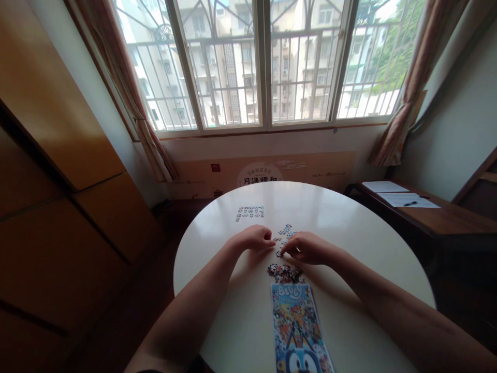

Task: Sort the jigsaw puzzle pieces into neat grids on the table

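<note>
So the left hand point(257, 237) is loosely curled by some loose pieces point(286, 229), can't tell if it's got one. Right hand point(306, 247) is half curled, fingertips at a piece point(278, 254), grip unclear. Pile point(285, 272) sits nearer, just above the poster point(297, 324) on the white surface point(240, 321).

I am counting two hands, my left hand point(256, 237) and right hand point(308, 247), one round tabletop point(217, 264), one Bluey picture sheet point(297, 316), two curtains point(149, 140), four window panes point(225, 77); jigsaw pieces point(284, 272) are looking too small for an exact count.
</note>
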A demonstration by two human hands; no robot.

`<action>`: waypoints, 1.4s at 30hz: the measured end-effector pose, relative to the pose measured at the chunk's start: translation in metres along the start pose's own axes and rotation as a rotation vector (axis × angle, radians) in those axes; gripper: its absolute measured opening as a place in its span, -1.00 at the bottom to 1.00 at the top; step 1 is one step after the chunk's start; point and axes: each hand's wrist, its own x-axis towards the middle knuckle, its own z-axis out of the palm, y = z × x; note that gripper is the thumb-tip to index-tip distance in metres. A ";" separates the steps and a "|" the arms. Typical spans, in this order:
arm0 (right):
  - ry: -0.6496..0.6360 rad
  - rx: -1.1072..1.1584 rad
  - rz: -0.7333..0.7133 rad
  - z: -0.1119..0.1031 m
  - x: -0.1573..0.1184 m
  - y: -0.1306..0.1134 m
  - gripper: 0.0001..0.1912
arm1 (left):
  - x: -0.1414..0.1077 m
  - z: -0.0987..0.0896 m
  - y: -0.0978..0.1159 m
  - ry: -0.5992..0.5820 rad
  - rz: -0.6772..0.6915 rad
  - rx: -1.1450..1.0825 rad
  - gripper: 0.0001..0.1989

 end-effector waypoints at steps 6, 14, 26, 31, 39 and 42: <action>0.060 0.004 0.001 0.004 0.001 0.001 -0.56 | 0.000 -0.001 -0.004 -0.020 0.031 -0.037 -0.70; 0.140 0.015 0.048 -0.005 -0.001 0.006 -0.65 | -0.002 -0.003 -0.009 -0.078 0.076 -0.117 -0.65; 0.174 0.097 0.055 -0.004 -0.002 0.018 -0.69 | -0.005 -0.003 0.001 -0.011 0.095 -0.015 -0.61; 0.203 0.145 0.084 -0.002 -0.002 0.033 -0.74 | -0.003 -0.004 -0.003 -0.004 0.112 -0.136 -0.68; 0.226 0.190 0.114 -0.003 -0.005 0.041 -0.72 | -0.001 -0.014 -0.038 -0.034 -0.089 -0.137 -0.78; 0.221 0.195 0.126 -0.001 -0.005 0.042 -0.71 | 0.000 -0.014 -0.053 -0.020 -0.153 -0.167 -0.75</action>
